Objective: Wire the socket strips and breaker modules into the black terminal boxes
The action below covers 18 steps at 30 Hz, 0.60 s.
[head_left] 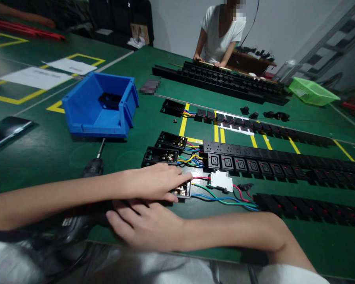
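Observation:
My left hand (156,182) reaches in from the left, lying over a black plastic end box (186,190) with brass terminals. Its thumb and fingers straddle the box near the red wire (200,178). Closer to me, my right hand (149,227) points left below the left hand, fingers apart and slightly bent. Whether its fingertips touch the box is hidden. Red, green and blue wires run from the box to a white circuit breaker (221,181) and a black socket strip (310,209). A black power drill (73,223) lies partly under my left forearm.
Beyond my hands lie other wired socket strips (239,163). A blue bin (102,118) holds a black part. A phone (7,132) and papers (37,77) lie left. Across the table a person (221,33) stands at stacked black strips (224,81), near a green basket (313,91).

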Each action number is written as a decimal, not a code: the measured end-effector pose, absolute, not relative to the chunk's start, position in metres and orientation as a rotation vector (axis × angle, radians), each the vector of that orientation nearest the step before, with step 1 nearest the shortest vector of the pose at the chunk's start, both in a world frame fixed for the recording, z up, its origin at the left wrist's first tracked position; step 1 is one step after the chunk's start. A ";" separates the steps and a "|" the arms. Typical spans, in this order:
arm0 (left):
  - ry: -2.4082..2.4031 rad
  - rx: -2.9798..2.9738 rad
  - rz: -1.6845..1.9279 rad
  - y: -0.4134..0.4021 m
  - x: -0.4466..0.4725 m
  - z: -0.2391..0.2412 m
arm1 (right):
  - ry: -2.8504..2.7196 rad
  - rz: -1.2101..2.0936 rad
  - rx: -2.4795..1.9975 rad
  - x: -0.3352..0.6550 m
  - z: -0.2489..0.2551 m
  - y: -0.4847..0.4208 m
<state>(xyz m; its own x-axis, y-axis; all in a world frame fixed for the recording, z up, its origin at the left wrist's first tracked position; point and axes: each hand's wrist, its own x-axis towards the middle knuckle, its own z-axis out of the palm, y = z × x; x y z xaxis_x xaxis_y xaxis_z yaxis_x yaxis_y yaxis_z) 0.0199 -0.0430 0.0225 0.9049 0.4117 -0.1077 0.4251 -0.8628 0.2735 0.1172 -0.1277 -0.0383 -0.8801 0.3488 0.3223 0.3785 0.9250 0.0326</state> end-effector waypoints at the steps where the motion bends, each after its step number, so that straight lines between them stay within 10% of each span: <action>1: 0.625 2.776 -0.068 -0.043 0.020 0.023 | -2.765 -0.141 -0.516 0.118 -0.038 -0.128; 9: 0.577 2.755 -0.079 -0.034 0.016 0.009 | -2.479 -0.178 -0.217 0.184 -0.016 -0.109; 18: 0.535 2.748 -0.077 -0.030 0.006 0.007 | -2.533 -0.030 -1.142 0.272 -0.031 -0.085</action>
